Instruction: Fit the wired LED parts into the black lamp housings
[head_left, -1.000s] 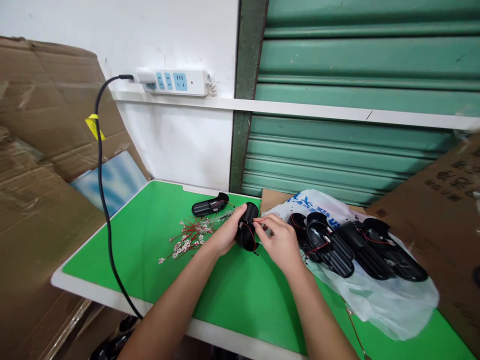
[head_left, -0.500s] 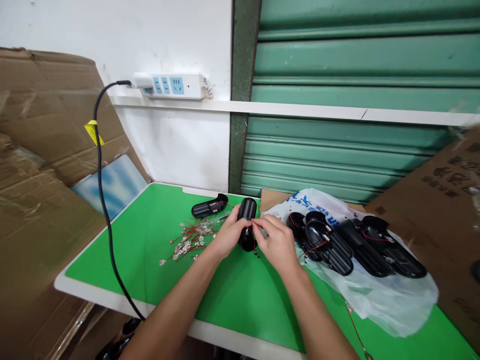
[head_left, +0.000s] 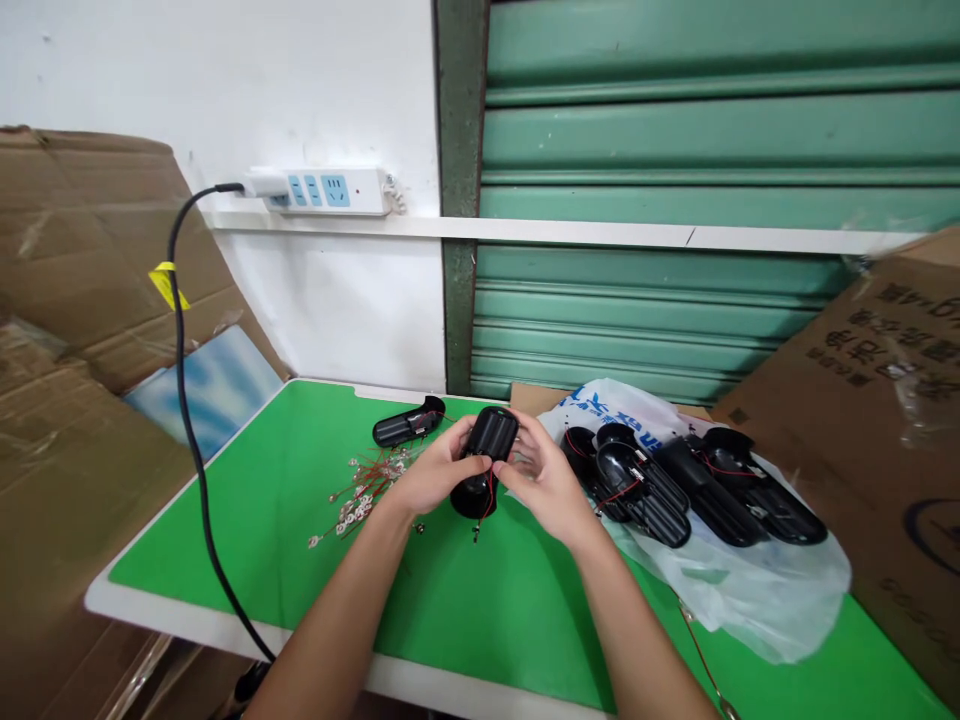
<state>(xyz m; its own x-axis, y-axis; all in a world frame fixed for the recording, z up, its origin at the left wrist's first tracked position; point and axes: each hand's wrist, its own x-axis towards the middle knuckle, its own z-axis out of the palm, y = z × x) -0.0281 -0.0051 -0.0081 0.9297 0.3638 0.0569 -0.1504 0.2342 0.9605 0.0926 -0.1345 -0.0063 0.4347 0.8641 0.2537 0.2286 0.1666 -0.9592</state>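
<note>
Between my two hands is a black plastic housing (head_left: 493,434) with ribbed long channels and a rounded, curved lower end. My left hand (head_left: 441,468) grips its left side, thumb laid across the middle. On the other side my right hand (head_left: 541,478) curls its fingers round the edge, with the thumb tip pressed near the left thumb. A thin red wire (head_left: 491,492) hangs from the spot under the thumbs, with a small dark end dangling below. Left of my hands lies a loose heap of red wires with small metal contacts (head_left: 364,505).
Another black housing (head_left: 409,425) lies behind the wire heap. Several more housings (head_left: 652,490) rest on a white plastic bag (head_left: 780,610) at the right. A black cable (head_left: 196,440) runs down from the power strip (head_left: 330,190). Cardboard (head_left: 67,480) stands at the left.
My right hand has gone from pinching at the red wire to holding the housing's right side. The housing is turned slightly, its channels facing me more. The camera view has shifted a little.
</note>
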